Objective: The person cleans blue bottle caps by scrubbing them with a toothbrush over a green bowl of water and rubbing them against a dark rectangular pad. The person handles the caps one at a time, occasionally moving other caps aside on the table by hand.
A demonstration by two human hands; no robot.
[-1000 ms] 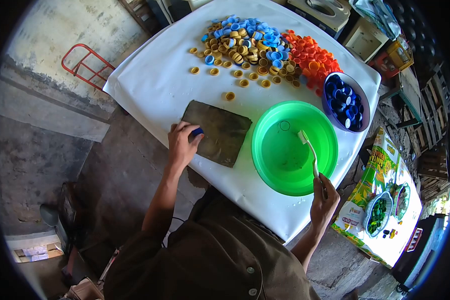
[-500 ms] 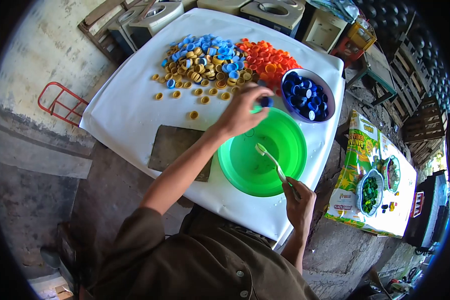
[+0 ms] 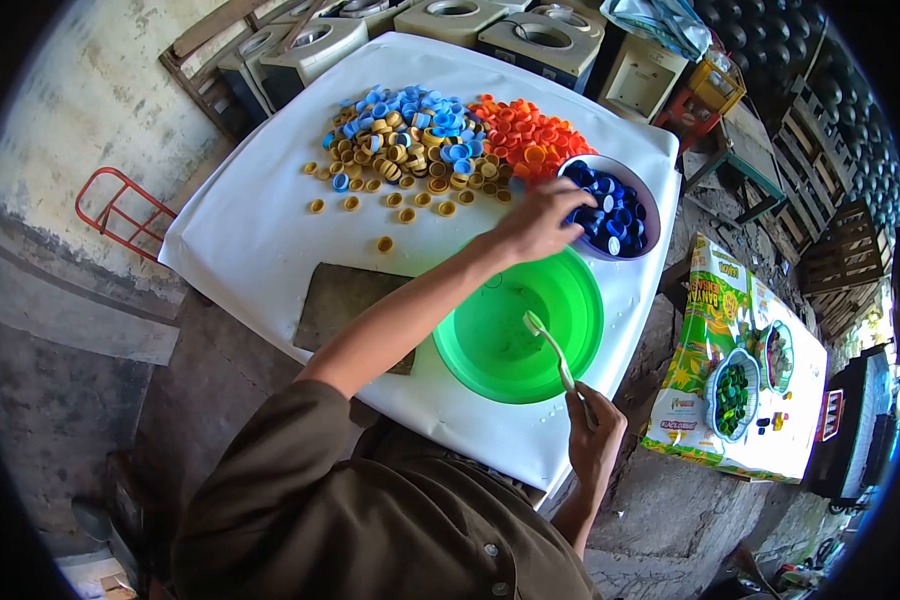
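Observation:
My left hand [image 3: 542, 222] reaches over the near left rim of a pale purple bowl [image 3: 654, 205] heaped with dark blue bottle caps [image 3: 610, 205]. Its curled fingers are blurred at the caps, and whether a cap is between them cannot be made out. My right hand [image 3: 595, 432] is closed around the handle of a toothbrush [image 3: 553, 350]. The brush's head points up over a green basin [image 3: 470, 370], which appears to hold water. Left of the basin lies a flat dark slab [image 3: 345, 305], partly covered by my left forearm.
On the white-covered table [image 3: 240, 220] are piles of light blue caps [image 3: 410, 105], yellow-brown caps [image 3: 435, 165] and orange caps [image 3: 530, 135]. A second table [image 3: 680, 400] at right carries a scalloped bowl of green caps [image 3: 732, 400]. Machine housings [image 3: 540, 40] line the back edge.
My left hand has moved right, from above the basin's far rim to the purple bowl. The dark blue cap it held is no longer distinct. My right hand still grips the toothbrush.

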